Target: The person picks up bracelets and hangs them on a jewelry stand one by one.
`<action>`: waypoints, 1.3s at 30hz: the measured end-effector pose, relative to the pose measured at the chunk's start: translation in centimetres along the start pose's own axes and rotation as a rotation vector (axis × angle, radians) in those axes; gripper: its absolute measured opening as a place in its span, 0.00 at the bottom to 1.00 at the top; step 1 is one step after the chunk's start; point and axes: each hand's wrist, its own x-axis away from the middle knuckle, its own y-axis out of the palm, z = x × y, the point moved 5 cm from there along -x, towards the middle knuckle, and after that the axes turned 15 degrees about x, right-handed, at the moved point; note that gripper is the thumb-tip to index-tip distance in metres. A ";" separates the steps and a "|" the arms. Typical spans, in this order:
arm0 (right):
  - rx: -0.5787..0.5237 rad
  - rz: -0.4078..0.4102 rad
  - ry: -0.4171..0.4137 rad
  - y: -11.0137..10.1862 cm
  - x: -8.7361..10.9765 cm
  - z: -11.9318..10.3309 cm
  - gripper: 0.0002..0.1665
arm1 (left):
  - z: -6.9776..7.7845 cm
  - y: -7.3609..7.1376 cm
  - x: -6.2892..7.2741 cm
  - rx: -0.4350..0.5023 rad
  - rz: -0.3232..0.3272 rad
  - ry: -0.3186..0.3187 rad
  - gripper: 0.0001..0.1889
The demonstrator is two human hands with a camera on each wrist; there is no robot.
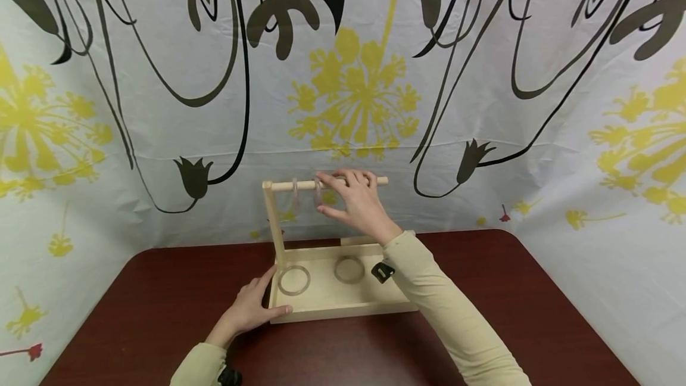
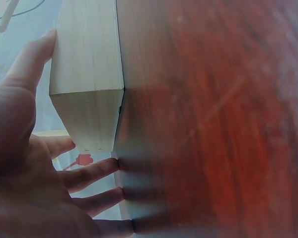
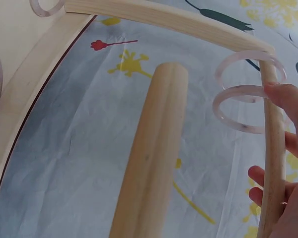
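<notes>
A wooden stand has a tray base (image 1: 332, 314), a left post (image 1: 274, 225) and a horizontal rod (image 1: 302, 185). One translucent pinkish bangle (image 1: 295, 195) hangs on that rod. Just right of it, my right hand (image 1: 358, 198) pinches a second bangle (image 1: 318, 194), also around the rod; other fingers lie over the rod (image 3: 274, 163). Two more bangles lie flat in the tray, one at left (image 1: 294, 280), one near the middle (image 1: 349, 270). My left hand (image 1: 249, 308) rests at the tray's front left corner, thumb on the front edge, fingers extended along the left side.
Another wooden rod (image 1: 356, 242), partly hidden by my right forearm, shows behind the tray and large in the right wrist view (image 3: 151, 148). Beneath everything is a dark red table (image 1: 177, 290). A flower-patterned cloth (image 1: 332, 124) hangs close behind.
</notes>
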 end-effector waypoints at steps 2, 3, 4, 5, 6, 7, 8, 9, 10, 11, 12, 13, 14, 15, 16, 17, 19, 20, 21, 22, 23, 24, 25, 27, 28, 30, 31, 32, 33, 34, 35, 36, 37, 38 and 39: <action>-0.001 0.008 -0.001 0.0 0.0 0.0 0.39 | 0.1 0.0 0.0 -0.003 0.000 0.005 0.52; -0.002 0.011 0.000 0.0 0.0 0.0 0.40 | 0.2 0.0 0.0 -0.002 0.001 0.006 0.51; -0.004 0.012 0.000 0.0 0.1 0.0 0.40 | 0.2 0.1 0.0 -0.001 0.000 0.007 0.51; -0.006 0.011 0.000 0.0 0.1 0.0 0.41 | 0.2 0.1 0.0 0.000 0.000 0.006 0.51; -0.009 0.009 0.000 0.0 0.1 0.1 0.42 | 0.2 0.1 0.0 -0.001 0.000 0.006 0.51; -0.015 0.007 -0.001 0.0 0.1 0.1 0.43 | 0.2 0.1 0.0 -0.003 0.000 0.005 0.51; -0.025 0.007 -0.002 0.0 0.2 0.2 0.44 | 0.2 0.0 0.0 -0.003 0.001 0.004 0.51; -0.034 0.008 -0.005 -0.1 0.2 0.2 0.45 | 0.2 0.0 0.0 -0.001 0.001 0.002 0.51; -0.046 0.011 -0.009 -0.2 0.2 0.3 0.45 | 0.1 0.0 0.0 -0.003 0.001 0.000 0.51; -0.056 0.015 -0.014 -0.3 0.2 0.2 0.46 | 0.1 -0.1 0.0 -0.004 0.002 -0.002 0.52; -0.068 0.022 -0.019 -0.3 0.2 0.3 0.46 | 0.1 -0.1 0.0 -0.004 0.002 -0.002 0.52; -0.083 0.033 -0.025 -0.4 0.3 0.3 0.46 | 0.0 -0.1 0.0 -0.003 0.001 -0.002 0.52; -0.094 0.049 -0.032 -0.5 0.4 0.3 0.46 | 0.0 -0.2 0.0 -0.002 0.001 -0.003 0.52; -0.103 0.067 -0.041 -0.6 0.5 0.3 0.46 | 0.1 -0.2 0.0 -0.002 0.000 -0.005 0.52; -0.119 0.087 -0.049 -0.7 0.6 0.3 0.45 | 0.1 -0.2 0.0 -0.001 0.001 -0.008 0.52; -0.133 0.109 -0.058 -0.8 0.8 0.2 0.44 | 0.1 -0.2 0.0 -0.001 0.002 -0.009 0.52; -0.159 0.153 -0.080 -0.9 1.3 0.2 0.43 | 0.2 -0.2 0.0 -0.002 0.005 -0.007 0.51; -0.166 0.174 -0.094 -1.0 1.6 0.2 0.42 | 0.2 -0.2 0.0 -0.005 0.005 -0.007 0.51; -0.172 0.191 -0.105 -1.0 1.9 0.2 0.41 | 0.3 -0.2 0.0 -0.008 0.007 -0.007 0.52; -0.177 0.203 -0.114 -1.0 2.3 0.1 0.40 | 0.3 -0.1 0.0 -0.011 0.008 -0.007 0.52; -0.175 0.214 -0.122 -1.0 2.6 0.1 0.40 | 0.3 -0.1 0.0 -0.015 0.009 -0.006 0.52; -0.175 0.222 -0.127 -1.0 2.9 0.1 0.39 | 0.3 -0.1 0.0 -0.017 0.008 -0.007 0.52; -0.175 0.231 -0.130 -1.0 3.2 0.1 0.38 | 0.3 -0.1 0.0 -0.019 0.007 -0.008 0.52; -0.184 0.241 -0.129 -1.0 3.6 0.2 0.36 | 0.3 -0.1 0.0 -0.017 0.009 -0.009 0.52; -0.192 0.242 -0.127 -1.0 3.8 0.2 0.35 | 0.3 -0.1 -0.1 -0.015 0.009 -0.010 0.52; -0.213 0.244 -0.126 -1.1 4.2 0.3 0.34 | 0.3 -0.2 -0.2 -0.016 0.006 -0.011 0.52; -0.226 0.241 -0.127 -1.1 4.4 0.3 0.33 | 0.3 -0.2 -0.2 -0.014 0.003 -0.011 0.52; -0.239 0.235 -0.126 -1.1 4.7 0.3 0.32 | 0.3 -0.2 -0.2 -0.015 0.002 -0.012 0.52; -0.249 0.227 -0.125 -1.1 4.9 0.3 0.31 | 0.3 -0.2 -0.2 -0.016 -0.001 -0.014 0.52; -0.256 0.217 -0.123 -1.0 5.2 0.3 0.31 | 0.3 -0.2 -0.3 -0.016 -0.005 -0.013 0.52; -0.264 0.205 -0.121 -1.0 5.5 0.3 0.30 | 0.3 -0.2 -0.3 -0.013 -0.007 -0.013 0.52; -0.269 0.190 -0.118 -0.9 5.8 0.3 0.30 | 0.2 -0.1 -0.3 -0.011 -0.009 -0.014 0.52; -0.274 0.174 -0.114 -0.7 6.2 0.3 0.30 | 0.2 -0.1 -0.2 -0.007 -0.009 -0.017 0.52; -0.279 0.161 -0.110 -0.6 6.6 0.2 0.30 | 0.1 0.0 -0.2 -0.003 -0.012 -0.020 0.52; -0.284 0.146 -0.105 -0.5 7.0 0.1 0.30 | 0.1 0.0 -0.2 0.001 -0.015 -0.023 0.52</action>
